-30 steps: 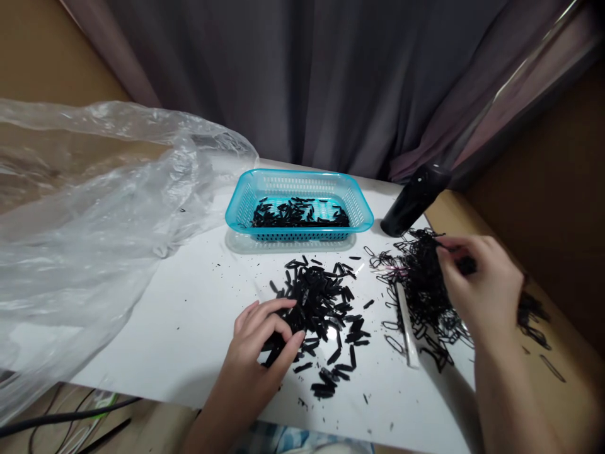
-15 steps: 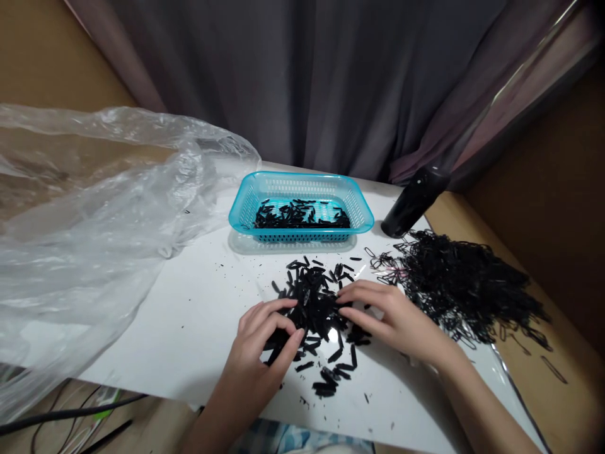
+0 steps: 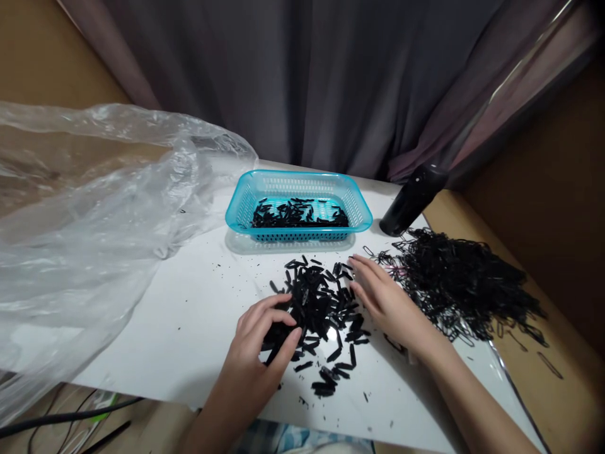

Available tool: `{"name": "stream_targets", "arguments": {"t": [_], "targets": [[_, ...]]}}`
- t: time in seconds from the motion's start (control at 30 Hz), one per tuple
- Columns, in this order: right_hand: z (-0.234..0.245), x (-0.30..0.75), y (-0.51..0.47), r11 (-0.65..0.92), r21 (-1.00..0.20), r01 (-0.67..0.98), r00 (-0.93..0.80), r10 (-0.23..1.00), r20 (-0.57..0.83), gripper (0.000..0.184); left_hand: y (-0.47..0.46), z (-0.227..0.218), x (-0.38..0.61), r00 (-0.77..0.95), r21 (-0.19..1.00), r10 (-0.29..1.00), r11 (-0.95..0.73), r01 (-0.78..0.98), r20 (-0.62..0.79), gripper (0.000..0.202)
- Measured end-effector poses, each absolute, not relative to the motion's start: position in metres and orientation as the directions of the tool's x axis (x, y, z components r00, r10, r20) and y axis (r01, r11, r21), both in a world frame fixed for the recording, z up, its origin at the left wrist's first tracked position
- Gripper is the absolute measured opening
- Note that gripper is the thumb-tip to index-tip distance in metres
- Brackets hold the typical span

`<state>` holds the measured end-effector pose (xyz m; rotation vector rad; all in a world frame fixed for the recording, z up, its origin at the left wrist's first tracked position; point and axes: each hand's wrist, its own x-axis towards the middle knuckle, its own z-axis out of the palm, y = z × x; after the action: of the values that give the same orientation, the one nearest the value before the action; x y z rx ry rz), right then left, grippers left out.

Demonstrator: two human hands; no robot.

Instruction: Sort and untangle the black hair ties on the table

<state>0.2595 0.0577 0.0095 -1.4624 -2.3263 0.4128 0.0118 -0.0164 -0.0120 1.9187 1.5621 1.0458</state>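
Note:
A heap of small black oblong pieces (image 3: pixel 319 302) lies in the middle of the white table (image 3: pixel 198 315). My left hand (image 3: pixel 265 343) rests on the heap's left side, fingers curled down onto the pieces. My right hand (image 3: pixel 385 299) lies flat at the heap's right edge, fingers stretched out and holding nothing. A turquoise basket (image 3: pixel 297 205) behind the heap has more of the black pieces in it. To the right spreads a tangled pile of thin black loops (image 3: pixel 454 280).
A large clear plastic bag (image 3: pixel 89 227) covers the table's left side. A black cylinder (image 3: pixel 411 198) leans at the back right by the grey curtain (image 3: pixel 307 82). Cables (image 3: pixel 70 416) hang below the front left edge. Black crumbs dot the table.
My right hand left the tangled loop pile, crossed left to the oblong pieces, and now lies flat at their right edge. My left hand has stayed on the heap.

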Motion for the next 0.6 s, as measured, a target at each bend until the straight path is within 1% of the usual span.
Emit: {"name": "stream_targets", "arguments": {"t": [0.1, 0.23, 0.3, 0.47, 0.6], "targets": [[0.004, 0.261, 0.064, 0.447, -0.409, 0.795, -0.381, 0.894, 0.235, 0.041, -0.017, -0.012, 0.012, 0.073, 0.740, 0.960, -0.256, 0.622, 0.271, 0.001], [-0.007, 0.263, 0.073, 0.519, -0.294, 0.803, -0.457, 0.852, 0.258, 0.044, -0.017, -0.013, 0.012, 0.078, 0.734, 0.958, -0.262, 0.626, 0.275, 0.002], [-0.011, 0.263, 0.078, 0.545, -0.268, 0.794, -0.477, 0.833, 0.280, 0.044, -0.017, -0.013, 0.012, 0.078, 0.731, 0.956, -0.267, 0.628, 0.282, 0.002], [-0.010, 0.264, 0.087, 0.549, -0.286, 0.785, -0.451, 0.824, 0.344, 0.022, -0.017, -0.013, 0.011, 0.070, 0.731, 0.959, -0.256, 0.632, 0.275, 0.002], [-0.007, 0.264, 0.088, 0.561, -0.336, 0.757, -0.452, 0.820, 0.350, 0.015, -0.017, -0.013, 0.010, 0.081, 0.729, 0.961, -0.253, 0.636, 0.263, 0.003]]}}
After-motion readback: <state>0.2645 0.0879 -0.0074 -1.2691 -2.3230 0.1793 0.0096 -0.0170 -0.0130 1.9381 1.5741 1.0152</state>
